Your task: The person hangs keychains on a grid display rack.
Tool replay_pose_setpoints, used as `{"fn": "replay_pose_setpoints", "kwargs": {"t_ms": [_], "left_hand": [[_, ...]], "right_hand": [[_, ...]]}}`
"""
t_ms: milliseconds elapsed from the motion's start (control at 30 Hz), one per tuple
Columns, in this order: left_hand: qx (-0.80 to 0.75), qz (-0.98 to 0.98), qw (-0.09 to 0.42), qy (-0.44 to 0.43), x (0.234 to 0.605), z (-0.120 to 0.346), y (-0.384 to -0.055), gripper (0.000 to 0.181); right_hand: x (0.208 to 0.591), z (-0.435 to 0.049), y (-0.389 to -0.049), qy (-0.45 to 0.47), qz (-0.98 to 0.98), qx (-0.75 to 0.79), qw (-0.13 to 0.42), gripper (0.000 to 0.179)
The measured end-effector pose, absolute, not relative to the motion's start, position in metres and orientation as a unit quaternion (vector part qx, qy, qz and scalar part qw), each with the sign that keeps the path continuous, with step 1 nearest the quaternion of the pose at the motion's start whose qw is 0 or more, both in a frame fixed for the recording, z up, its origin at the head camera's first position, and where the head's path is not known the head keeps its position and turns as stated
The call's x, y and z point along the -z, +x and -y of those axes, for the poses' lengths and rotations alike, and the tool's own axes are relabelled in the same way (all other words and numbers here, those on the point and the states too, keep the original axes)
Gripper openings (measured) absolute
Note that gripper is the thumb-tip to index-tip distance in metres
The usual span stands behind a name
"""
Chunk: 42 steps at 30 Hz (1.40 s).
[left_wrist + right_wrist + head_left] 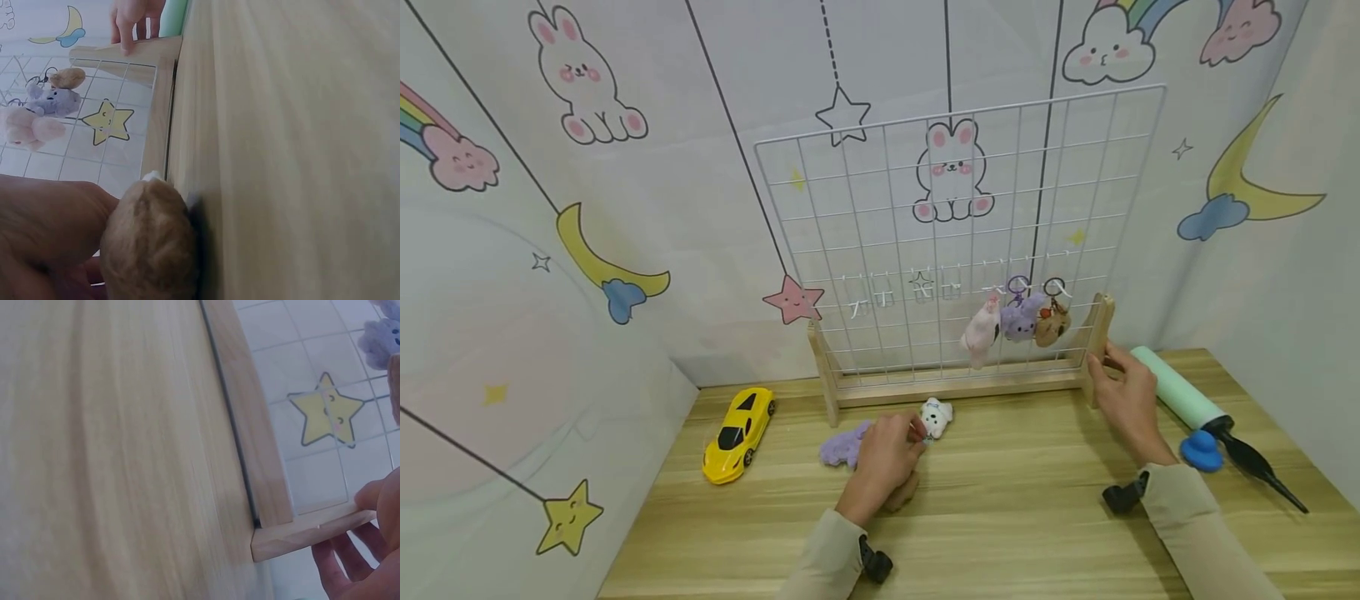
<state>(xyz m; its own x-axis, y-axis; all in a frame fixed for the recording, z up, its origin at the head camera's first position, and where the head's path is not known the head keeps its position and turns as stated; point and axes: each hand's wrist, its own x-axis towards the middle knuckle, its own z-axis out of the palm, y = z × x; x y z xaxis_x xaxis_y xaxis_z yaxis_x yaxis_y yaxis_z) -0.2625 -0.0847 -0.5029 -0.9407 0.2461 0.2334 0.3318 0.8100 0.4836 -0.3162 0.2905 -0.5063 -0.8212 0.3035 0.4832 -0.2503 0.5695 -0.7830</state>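
Observation:
My left hand (887, 454) is low over the table, its fingers curled near a small red piece. A brown plush keychain (150, 244) is under that hand and partly covers the fingers in the left wrist view; the fingers seem to pinch its upper end, though the exact contact is hidden. Beyond the fingertips lies a white dog plush (936, 417), and to their left a purple plush (844, 446). With the thumb on one side and fingers on the other, my right hand (1126, 400) grips the wooden end support (312, 534) of the wire grid rack (880, 250).
Pink (982, 329), purple (1019, 321) and brown (1052, 325) plush keychains hang on the rack's right half; several clear hooks (922, 290) line its left. A yellow toy car (739, 435) stands left. A mint-green cylinder with black nozzle (1183, 390) and a blue piece (1201, 451) lie right.

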Motion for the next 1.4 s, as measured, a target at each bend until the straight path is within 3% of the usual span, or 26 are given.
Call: {"fn": "replay_pose_setpoints", "kwargs": {"t_ms": [700, 1400], "left_hand": [[0.288, 0.937, 0.045, -0.195, 0.485, 0.083, -0.258, 0.011], [0.407, 0.876, 0.156, -0.207, 0.456, 0.096, -0.260, 0.012]], "right_hand": [[0.510, -0.291, -0.319, -0.004, 0.831, -0.465, 0.306, 0.046], [0.513, -0.291, -0.320, 0.004, 0.825, -0.456, 0.333, 0.043]]}}
